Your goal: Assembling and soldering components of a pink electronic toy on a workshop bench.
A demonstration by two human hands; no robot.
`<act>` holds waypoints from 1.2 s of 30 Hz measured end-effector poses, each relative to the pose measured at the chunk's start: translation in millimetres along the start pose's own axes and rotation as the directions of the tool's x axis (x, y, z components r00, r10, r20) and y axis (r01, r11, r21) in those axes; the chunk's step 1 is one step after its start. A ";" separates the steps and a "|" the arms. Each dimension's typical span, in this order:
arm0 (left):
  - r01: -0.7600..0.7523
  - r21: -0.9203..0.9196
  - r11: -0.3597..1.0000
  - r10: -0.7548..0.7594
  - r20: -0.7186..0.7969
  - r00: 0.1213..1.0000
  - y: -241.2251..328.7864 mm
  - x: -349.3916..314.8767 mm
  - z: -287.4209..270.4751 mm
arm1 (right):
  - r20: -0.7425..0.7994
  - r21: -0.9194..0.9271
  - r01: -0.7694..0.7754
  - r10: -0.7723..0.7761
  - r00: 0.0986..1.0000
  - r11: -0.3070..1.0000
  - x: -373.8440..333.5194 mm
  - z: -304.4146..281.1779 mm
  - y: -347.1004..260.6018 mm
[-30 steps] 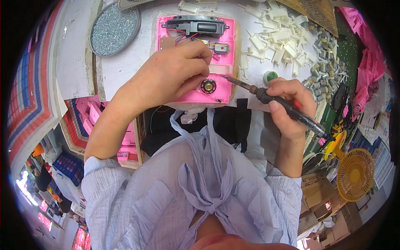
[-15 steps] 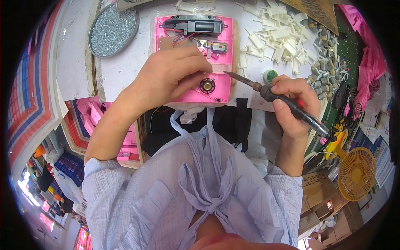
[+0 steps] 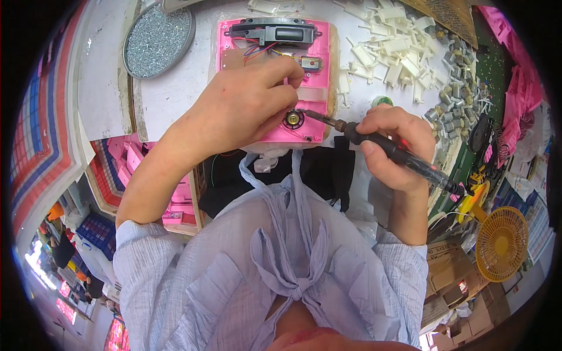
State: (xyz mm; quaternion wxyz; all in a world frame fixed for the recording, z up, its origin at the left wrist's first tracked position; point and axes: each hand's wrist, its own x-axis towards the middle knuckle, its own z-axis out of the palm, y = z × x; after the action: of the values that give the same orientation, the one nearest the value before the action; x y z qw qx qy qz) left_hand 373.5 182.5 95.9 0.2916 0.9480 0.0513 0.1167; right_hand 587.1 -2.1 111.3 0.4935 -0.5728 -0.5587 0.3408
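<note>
In my right hand is a soldering iron, gripped by its black handle, its tip pointing left at the rim of a small round speaker. The speaker sits in a pink plastic housing. Over the housing's left part lies my left hand, fingers curled together near the speaker; whatever they pinch is hidden. Farther up the housing are a black plastic unit, red, blue and yellow wires and a small motor. A pale translucent strip crosses the housing.
A round tray of small screws stands at the far left. White plastic parts are heaped at the far right, beside several small metal motors. A green-topped jar is partly behind my right hand. A yellow fan stands at right.
My right hand has brought the soldering iron left and nearer, its tip now by the speaker. The fingers of my left hand have shifted slightly and bent more.
</note>
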 end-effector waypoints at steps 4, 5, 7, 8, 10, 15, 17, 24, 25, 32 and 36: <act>0.007 -0.010 1.000 -0.007 0.019 1.000 -0.5 0.1 2.2 | -0.006 0.016 0.007 -0.007 1.000 1.000 1.2 2.7 0.3; 0.018 -0.021 1.000 -0.017 0.023 1.000 -1.1 -0.3 3.4 | -0.001 0.013 0.010 -0.010 1.000 1.000 1.9 3.3 0.8; 0.010 0.014 1.000 -0.011 0.054 0.999 -0.3 0.1 0.9 | 0.005 0.006 0.019 -0.019 1.000 1.000 3.5 3.6 1.4; 0.005 0.032 0.999 -0.008 0.069 0.998 0.3 0.8 -0.4 | 0.011 -0.001 0.016 -0.016 1.000 1.000 3.8 3.1 1.5; 0.003 0.036 0.999 -0.005 0.075 0.997 1.1 1.6 -1.2 | 0.025 -0.013 0.012 -0.011 1.000 1.000 4.4 2.4 1.7; -0.012 0.038 0.999 0.010 0.060 0.998 1.0 2.0 -2.2 | 0.059 -0.044 -0.031 0.034 0.998 0.999 4.1 1.1 -1.5; -0.018 0.036 0.999 0.016 0.052 0.999 0.3 1.7 -2.3 | 0.016 -0.042 -0.002 0.003 1.000 0.999 4.1 1.4 -2.9; -0.018 0.053 0.998 0.012 0.115 0.993 -3.0 -0.3 -6.9 | -0.264 0.026 -0.041 0.046 0.963 0.999 -56.4 -43.7 -7.9; -0.019 0.038 0.999 0.014 0.129 0.992 -1.8 0.2 -8.4 | -0.362 0.030 -0.055 0.062 0.930 0.998 -75.4 -55.2 -6.8; -0.065 0.035 0.997 0.064 0.026 0.998 3.6 9.9 1.6 | -0.974 -0.059 -0.104 -0.034 0.224 0.993 -196.3 -187.2 -21.8; -0.011 -0.005 1.000 0.011 0.060 0.998 5.2 12.6 4.4 | -0.987 -0.156 -0.225 -0.159 0.005 0.962 -220.9 -227.5 -22.1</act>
State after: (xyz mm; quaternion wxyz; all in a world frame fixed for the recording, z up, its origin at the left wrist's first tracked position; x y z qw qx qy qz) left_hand 386.9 177.9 97.8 0.2945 0.9507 0.0371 0.0898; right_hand 763.0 -262.3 160.4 0.6510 -0.7193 -0.0734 -0.2311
